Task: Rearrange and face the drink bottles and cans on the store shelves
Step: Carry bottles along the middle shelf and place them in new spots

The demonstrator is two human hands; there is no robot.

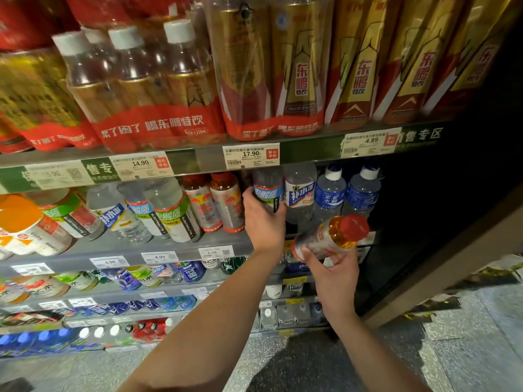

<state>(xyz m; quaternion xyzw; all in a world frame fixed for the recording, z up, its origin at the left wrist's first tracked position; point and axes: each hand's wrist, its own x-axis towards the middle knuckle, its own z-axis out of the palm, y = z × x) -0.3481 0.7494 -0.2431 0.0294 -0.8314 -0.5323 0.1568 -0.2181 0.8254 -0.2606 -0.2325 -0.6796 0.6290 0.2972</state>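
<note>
Left hand point(261, 219) grips an upright clear blue-labelled bottle point(268, 190) on the shelf point(175, 247). Right hand point(335, 274) holds a tilted red-capped amber drink bottle point(329, 236).

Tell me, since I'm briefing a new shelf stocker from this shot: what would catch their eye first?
Probably the two hands at centre: the left hand grips a clear blue-labelled bottle standing on the middle shelf, while the right hand holds a red-capped amber bottle tilted in front of it. Above, tall gold-and-red bottles fill the top shelf.
</note>
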